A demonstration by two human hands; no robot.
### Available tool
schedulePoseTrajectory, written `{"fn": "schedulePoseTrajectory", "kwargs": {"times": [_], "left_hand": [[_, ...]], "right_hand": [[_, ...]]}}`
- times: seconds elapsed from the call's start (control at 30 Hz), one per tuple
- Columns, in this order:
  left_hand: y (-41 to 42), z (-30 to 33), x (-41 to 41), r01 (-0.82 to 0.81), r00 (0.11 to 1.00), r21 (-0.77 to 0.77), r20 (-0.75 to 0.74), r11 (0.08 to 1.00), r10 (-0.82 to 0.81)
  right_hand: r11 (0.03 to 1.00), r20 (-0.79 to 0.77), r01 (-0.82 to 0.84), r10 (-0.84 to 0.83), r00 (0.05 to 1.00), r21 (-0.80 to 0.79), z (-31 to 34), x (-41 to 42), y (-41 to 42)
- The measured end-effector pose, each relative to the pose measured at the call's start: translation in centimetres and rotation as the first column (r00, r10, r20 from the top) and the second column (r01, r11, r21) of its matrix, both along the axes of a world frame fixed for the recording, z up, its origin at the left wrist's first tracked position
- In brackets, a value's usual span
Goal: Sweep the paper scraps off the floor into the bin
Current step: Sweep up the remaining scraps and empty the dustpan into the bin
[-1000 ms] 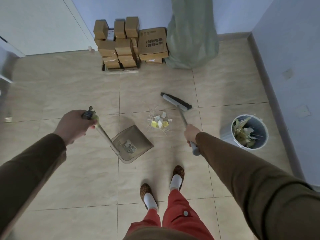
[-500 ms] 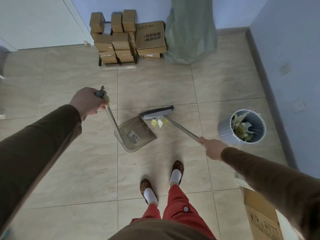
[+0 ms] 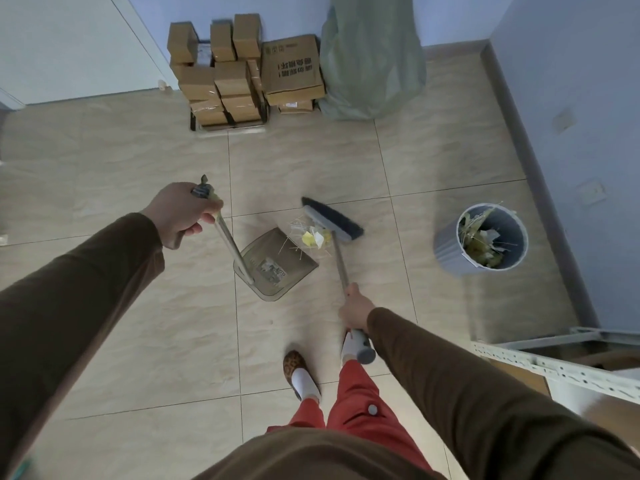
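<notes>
The person stands over the tiled floor (image 3: pixel 138 323) with a tool in each hand. The left hand (image 3: pixel 180 213) has its fingers (image 3: pixel 199 225) curled round the top of the dustpan handle (image 3: pixel 227 237), and the dustpan (image 3: pixel 273 263) sits flat on the floor below and ahead of those fingers, its open lip turned toward the scraps. The right hand (image 3: pixel 355 306) grips the broom shaft (image 3: pixel 339 261) low down, fingers wrapped round it; the shaft runs straight away from them to the broom head (image 3: pixel 330 220), which lies crosswise on the far side of the pile.

The paper scraps (image 3: pixel 313 237), yellow and white bits with thin slivers, lie just ahead of the right-hand fingers, between the broom head and the dustpan lip, some slivers already on the pan. The pile's long axis follows the bristles, so I judge a short pull toward the pan is what counts next, with the right hand nearer the work.

The bin (image 3: pixel 481 237) stands well off to the right of both hands, near the wall (image 3: pixel 571 133), already holding scraps. Open floor lies between the pan and the bin. Cardboard boxes (image 3: pixel 242 71) and a green sack (image 3: pixel 372 60) stand far ahead; a metal shelf frame (image 3: pixel 554 355) juts in on the right.
</notes>
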State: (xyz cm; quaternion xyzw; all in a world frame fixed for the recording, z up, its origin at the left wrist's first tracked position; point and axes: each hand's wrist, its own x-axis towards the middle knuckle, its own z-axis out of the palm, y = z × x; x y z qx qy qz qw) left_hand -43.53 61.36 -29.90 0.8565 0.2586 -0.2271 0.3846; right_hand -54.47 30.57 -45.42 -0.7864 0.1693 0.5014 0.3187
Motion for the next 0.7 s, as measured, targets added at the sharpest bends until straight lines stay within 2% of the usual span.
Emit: {"fn": "schedulePoseTrajectory", "kwargs": {"times": [0.2, 0.37, 0.47, 0.57, 0.7], "left_hand": [[1.0, 0.0, -1.2, -0.032, 0.991, -0.093, -0.135, 0.995, 0.02], [2.1, -0.3, -2.7, -0.129, 0.971, -0.146, -0.218, 0.981, 0.096], [3.0, -0.7, -3.5, -0.146, 0.963, -0.163, -0.25, 0.976, 0.102], [3.5, -1.2, -4.2, -0.163, 0.952, -0.165, -0.287, 0.973, 0.111], [3.9, -1.9, -5.6, -0.179, 0.944, -0.158, -0.304, 0.971, 0.124]], "right_hand": [[0.983, -0.11, 0.056, -0.037, 0.993, 0.178, 6.0, -1.5, -2.5], [0.98, -0.073, 0.075, -0.063, 0.995, 0.183, 10.8, -3.8, -6.2], [0.992, 0.001, 0.026, -0.026, 1.0, 0.124, 10.9, -3.8, -6.2], [0.994, 0.067, -0.1, 0.096, 0.993, 0.053, 8.9, -2.8, -3.0], [0.983, -0.016, -0.165, 0.167, 0.986, 0.08, 6.9, -2.8, -0.1]]}}
